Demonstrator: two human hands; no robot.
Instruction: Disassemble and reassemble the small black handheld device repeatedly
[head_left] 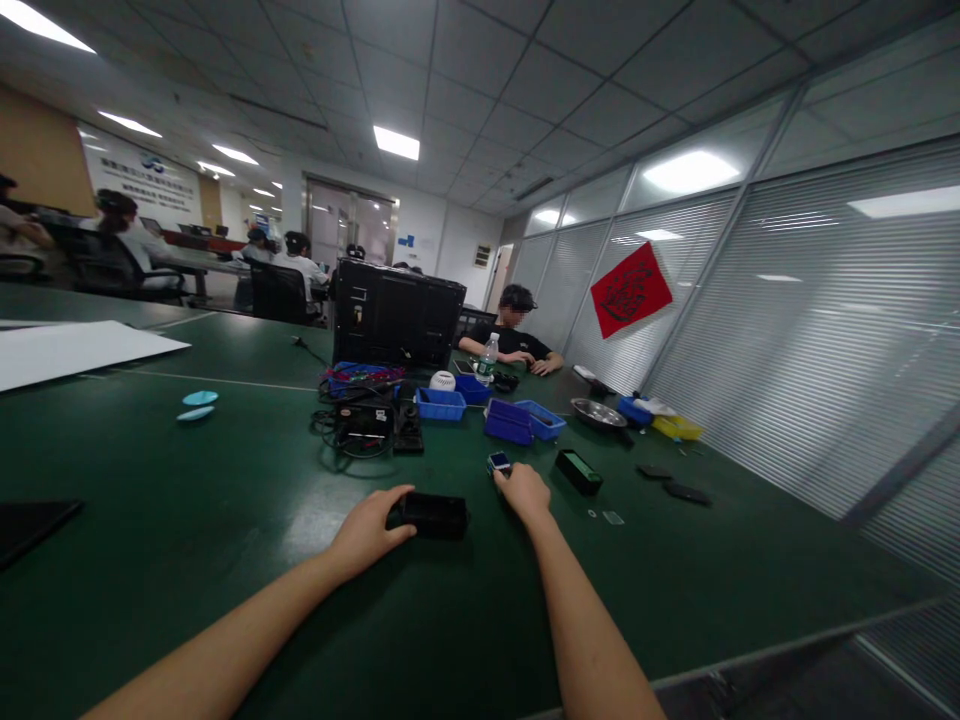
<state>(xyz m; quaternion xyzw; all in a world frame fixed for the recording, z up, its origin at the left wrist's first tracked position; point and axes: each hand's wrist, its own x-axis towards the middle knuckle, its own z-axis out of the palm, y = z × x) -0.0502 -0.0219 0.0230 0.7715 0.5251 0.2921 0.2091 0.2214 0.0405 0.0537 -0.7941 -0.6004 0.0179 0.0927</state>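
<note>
My left hand is closed round the left end of a black rectangular case, thumb at the near side and fingers at the far side. The case lies on the green table. Farther right, my right hand has its fingers on a small device with a screen, low over or on the table; my fingers hide part of it. To the right of that hand rests a second black case with a green top face. A small clear plate and a small pale ring lie near it.
Beyond my hands stand a soldering station with cables, blue bins, a purple bin, a water bottle and a black monitor. A metal bowl and flat black pieces lie right. A person sits opposite.
</note>
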